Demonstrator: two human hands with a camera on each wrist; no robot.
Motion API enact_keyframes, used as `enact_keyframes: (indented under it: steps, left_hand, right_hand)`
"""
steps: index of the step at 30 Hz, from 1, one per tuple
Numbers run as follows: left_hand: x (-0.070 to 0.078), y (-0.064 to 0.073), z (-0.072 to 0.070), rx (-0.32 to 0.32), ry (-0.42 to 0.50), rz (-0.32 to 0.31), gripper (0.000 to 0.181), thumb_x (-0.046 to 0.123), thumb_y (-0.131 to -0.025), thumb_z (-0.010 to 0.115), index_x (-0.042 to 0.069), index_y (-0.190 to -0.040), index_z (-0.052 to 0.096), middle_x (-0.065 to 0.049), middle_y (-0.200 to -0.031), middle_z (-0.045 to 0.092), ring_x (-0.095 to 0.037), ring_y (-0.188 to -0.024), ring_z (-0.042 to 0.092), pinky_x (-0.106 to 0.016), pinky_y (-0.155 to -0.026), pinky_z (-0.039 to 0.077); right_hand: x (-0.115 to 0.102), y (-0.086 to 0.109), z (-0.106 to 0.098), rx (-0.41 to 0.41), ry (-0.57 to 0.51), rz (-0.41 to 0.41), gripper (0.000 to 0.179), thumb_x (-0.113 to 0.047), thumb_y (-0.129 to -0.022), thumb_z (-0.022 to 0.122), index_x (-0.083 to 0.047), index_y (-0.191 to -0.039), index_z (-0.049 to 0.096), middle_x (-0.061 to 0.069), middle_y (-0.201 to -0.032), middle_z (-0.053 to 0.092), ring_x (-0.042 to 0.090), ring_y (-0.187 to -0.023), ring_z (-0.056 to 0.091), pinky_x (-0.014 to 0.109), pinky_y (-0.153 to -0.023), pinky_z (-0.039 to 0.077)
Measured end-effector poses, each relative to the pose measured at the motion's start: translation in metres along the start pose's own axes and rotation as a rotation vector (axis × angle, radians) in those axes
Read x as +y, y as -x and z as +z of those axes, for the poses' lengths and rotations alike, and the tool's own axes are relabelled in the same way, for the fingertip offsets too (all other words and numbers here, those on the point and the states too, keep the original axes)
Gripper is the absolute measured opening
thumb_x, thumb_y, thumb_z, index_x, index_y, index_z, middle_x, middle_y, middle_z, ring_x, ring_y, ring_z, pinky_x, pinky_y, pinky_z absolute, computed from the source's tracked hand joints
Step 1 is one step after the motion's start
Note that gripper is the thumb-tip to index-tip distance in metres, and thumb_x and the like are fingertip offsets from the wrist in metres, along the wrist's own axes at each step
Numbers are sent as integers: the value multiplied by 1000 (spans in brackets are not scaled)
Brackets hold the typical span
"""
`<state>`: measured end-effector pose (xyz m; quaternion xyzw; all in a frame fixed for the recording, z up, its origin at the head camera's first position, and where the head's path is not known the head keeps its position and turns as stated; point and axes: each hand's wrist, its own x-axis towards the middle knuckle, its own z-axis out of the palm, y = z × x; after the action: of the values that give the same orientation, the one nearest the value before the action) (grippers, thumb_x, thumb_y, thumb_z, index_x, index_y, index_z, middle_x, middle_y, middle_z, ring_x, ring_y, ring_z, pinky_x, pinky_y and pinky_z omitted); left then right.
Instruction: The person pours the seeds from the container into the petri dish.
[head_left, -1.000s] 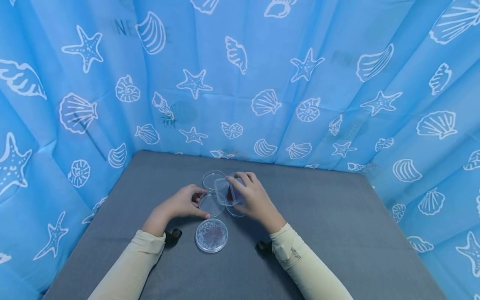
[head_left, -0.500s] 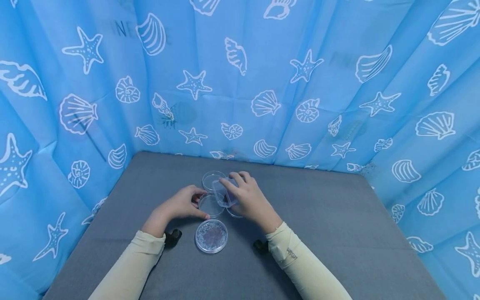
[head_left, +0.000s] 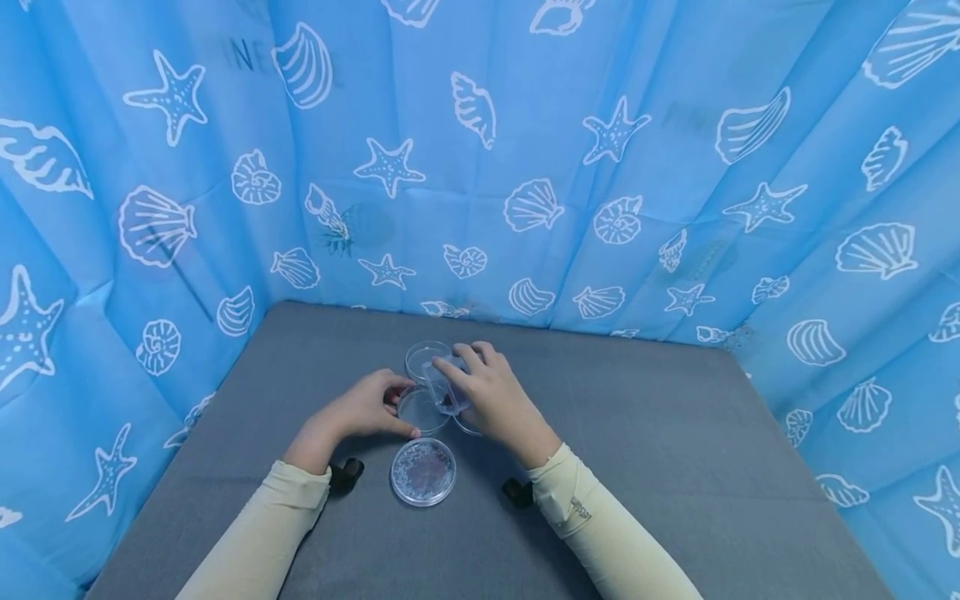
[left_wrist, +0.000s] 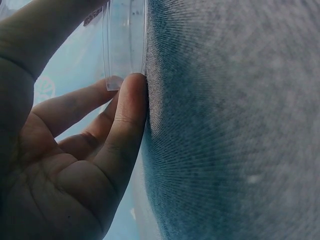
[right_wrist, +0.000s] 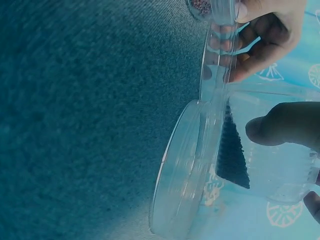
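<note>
In the head view my left hand (head_left: 367,407) holds the rim of a clear petri dish (head_left: 420,410) on the table, thumb at the front, fingers behind. The left wrist view shows the dish wall (left_wrist: 125,40) between thumb and fingers. My right hand (head_left: 491,400) grips a clear plastic box (head_left: 444,387), tilted left over that dish. Small dark granules (right_wrist: 232,157) lie banked against the box's lower side in the right wrist view. Whether any have dropped into the dish I cannot tell. Another clear dish (right_wrist: 175,180) lies under the box, mostly hidden by my right hand in the head view.
Nearer me stands a petri dish (head_left: 423,472) with reddish granules in it. Behind the held dish sits another clear dish (head_left: 426,358). Grey cloth covers the table (head_left: 645,433), and a blue shell-print curtain (head_left: 465,208) hangs along its back and sides.
My right hand has shifted slightly left, and the box has tilted further toward the held dish. My left hand and the dishes have stayed in place.
</note>
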<state>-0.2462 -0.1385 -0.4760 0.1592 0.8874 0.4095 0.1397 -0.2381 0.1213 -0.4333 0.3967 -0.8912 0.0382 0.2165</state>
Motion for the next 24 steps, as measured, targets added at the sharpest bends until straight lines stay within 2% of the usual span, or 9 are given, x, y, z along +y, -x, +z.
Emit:
enact_keyframes:
  steps: [6, 16, 24]
  left_hand:
    - [1, 0, -1, 5, 0, -5, 93, 32, -70, 100, 6, -149, 59, -13, -123, 59, -21, -106, 63, -33, -89, 63]
    - [-1, -1, 0, 1, -10, 8, 93, 35, -70, 100, 5, -149, 59, -12, -120, 60, -20, -103, 63, -34, -87, 63]
    - [-1, -2, 0, 4, -17, 0, 93, 35, -70, 100, 6, -149, 59, -10, -120, 60, -20, -105, 63, -34, -89, 64]
  right_hand:
    - [-1, -3, 1, 5, 10, -14, 74, -9, -85, 87, -21, -152, 58, 15, -143, 60, 38, -129, 57, 51, -96, 59]
    - [-4, -4, -1, 15, 22, -24, 72, -8, -85, 87, -20, -150, 59, 16, -142, 60, 38, -127, 58, 52, -99, 58]
    - [-6, -5, -3, -15, 31, -8, 72, -11, -86, 87, -21, -151, 59, 15, -143, 60, 37, -128, 57, 52, -101, 57]
